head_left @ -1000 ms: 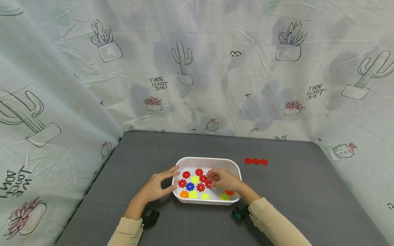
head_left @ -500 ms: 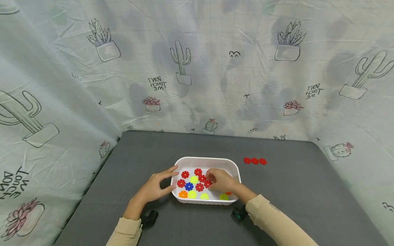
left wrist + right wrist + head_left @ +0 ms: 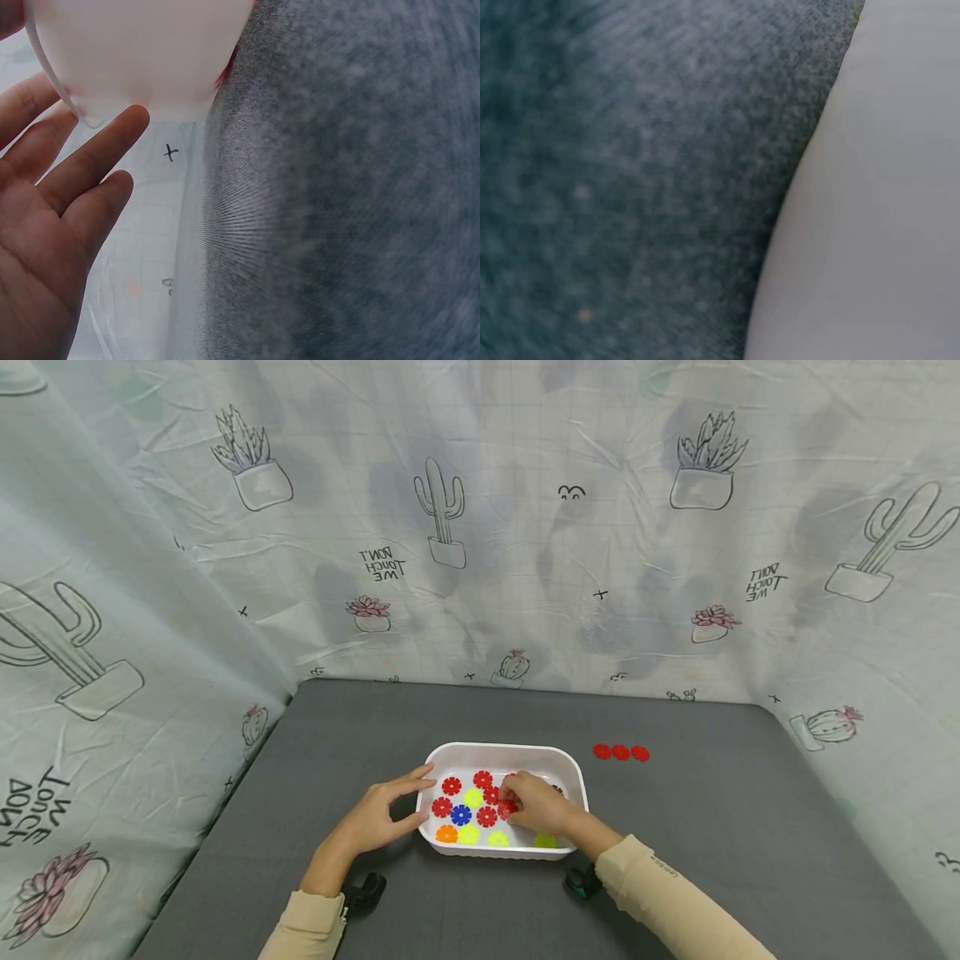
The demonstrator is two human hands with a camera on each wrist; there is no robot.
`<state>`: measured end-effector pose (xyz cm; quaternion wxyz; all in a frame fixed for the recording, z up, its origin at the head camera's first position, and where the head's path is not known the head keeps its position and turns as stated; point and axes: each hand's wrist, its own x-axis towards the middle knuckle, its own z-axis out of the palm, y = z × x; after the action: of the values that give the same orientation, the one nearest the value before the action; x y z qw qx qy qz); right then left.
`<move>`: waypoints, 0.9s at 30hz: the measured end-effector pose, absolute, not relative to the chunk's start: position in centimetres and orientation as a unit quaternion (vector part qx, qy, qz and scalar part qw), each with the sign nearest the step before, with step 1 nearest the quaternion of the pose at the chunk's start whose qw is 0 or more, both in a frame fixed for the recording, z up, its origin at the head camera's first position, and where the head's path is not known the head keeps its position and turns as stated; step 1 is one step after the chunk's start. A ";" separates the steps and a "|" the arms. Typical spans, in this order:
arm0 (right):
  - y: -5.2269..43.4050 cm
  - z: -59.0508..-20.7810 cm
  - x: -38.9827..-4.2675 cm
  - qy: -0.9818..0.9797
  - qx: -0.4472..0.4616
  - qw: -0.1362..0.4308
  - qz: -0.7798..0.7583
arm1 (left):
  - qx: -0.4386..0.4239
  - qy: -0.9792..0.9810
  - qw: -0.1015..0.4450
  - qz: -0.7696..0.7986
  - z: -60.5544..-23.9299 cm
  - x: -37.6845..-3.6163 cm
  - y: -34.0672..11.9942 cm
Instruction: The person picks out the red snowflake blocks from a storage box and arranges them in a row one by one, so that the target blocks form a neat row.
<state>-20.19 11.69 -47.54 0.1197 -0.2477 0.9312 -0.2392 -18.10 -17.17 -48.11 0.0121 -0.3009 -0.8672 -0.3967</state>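
Red disc (image 3: pixel 507 807) under right grip (image 3: pixel 534 802)

Grey felt-topped table (image 3: pixel 375 727) with a white tray (image 3: pixel 501 752) and three red discs (image 3: pixel 620 752) in a row

White plastic tray (image 3: pixel 504 750), rounded corners, near centre of counter; holds flat red, yellow, blue, orange snowflake discs (image 3: pixel 462 814).

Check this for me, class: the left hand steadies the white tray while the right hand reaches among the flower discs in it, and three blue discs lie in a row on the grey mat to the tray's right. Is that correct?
Not quite. The three discs on the grey mat are red, not blue, as the head view shows. The rest holds: the left hand steadies the white tray and the right hand reaches among its flower discs.
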 end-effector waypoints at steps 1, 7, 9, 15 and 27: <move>11.7 -47.5 -20.2 0.931 -0.250 0.118 -0.237 | -0.301 -0.867 0.013 -0.396 -48.1 -18.1 -17.2; 11.7 -47.4 -19.9 0.931 -0.265 0.106 -0.228 | -0.299 -0.868 0.011 -0.396 -48.2 -18.1 -17.2; 11.7 -47.4 -19.9 0.931 -0.269 0.102 -0.226 | -0.297 -0.868 0.010 -0.398 -48.2 -18.1 -17.2; 11.7 -47.2 -19.9 0.926 -0.269 0.117 -0.237 | -0.297 -0.868 0.014 -0.397 -48.3 -18.1 -17.2; 12.1 -47.2 -20.3 0.905 -0.231 0.132 -0.333 | -0.296 -0.870 0.014 -0.394 -48.4 -18.2 -17.2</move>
<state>-20.32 12.08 -47.23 0.1317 -0.2309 0.9046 -0.3332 -18.16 -17.21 -48.41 0.0142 -0.2957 -0.8702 -0.3938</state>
